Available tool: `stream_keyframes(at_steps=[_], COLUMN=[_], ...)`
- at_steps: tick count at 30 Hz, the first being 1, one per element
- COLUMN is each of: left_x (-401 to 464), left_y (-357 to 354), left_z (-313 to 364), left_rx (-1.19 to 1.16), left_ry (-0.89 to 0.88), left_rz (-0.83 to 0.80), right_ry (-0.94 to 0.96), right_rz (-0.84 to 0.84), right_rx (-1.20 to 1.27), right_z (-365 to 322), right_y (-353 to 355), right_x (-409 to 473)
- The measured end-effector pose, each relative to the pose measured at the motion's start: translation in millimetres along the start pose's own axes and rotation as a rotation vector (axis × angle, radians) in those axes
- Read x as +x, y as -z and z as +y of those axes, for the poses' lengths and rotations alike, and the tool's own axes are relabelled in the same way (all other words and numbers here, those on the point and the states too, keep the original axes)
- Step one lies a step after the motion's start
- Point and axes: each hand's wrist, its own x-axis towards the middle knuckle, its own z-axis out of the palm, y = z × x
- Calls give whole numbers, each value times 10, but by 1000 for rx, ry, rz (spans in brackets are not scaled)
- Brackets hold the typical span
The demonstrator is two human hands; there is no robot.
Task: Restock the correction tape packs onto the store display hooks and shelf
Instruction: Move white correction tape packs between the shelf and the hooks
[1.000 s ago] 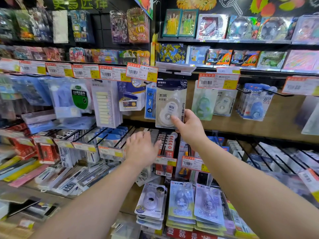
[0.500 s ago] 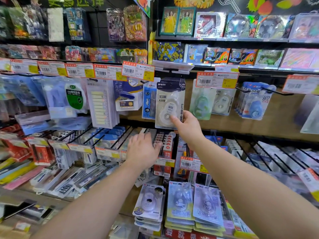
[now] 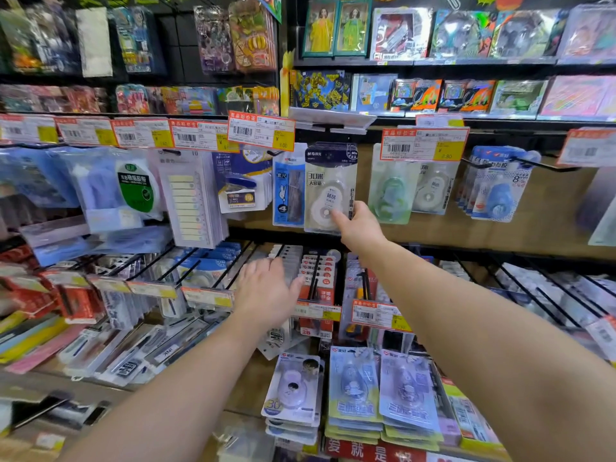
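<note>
While the right hand (image 3: pixel 361 228) pinches the lower right corner of the white correction tape pack (image 3: pixel 330 191), that pack hangs at the front of its hook under the price tags. Left hand (image 3: pixel 266 291) released, fingers spread, hovering below over the lower hooks. Step judged: seating the pack. Next: let go, then fetch from the stacked packs (image 3: pixel 353 395) lying below both hands.
</note>
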Motion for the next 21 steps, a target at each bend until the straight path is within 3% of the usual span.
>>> stream_keyframes(at_steps=[9,17,21], left_x=[20,-11,-120], left_y=[46,-38,-90], left_z=[47,535,979], left_rx=[18,-46,-70], left_ry=[-50,-118,-214], left_rz=[-17,-77,-94], right_ry=[-71,-7,-40], right_rz=[0,-29,-8], right_rx=[-176,-805,-958], right_z=[109,474,719], right_y=[85,570,1018], right_x=[-140,-581,-848])
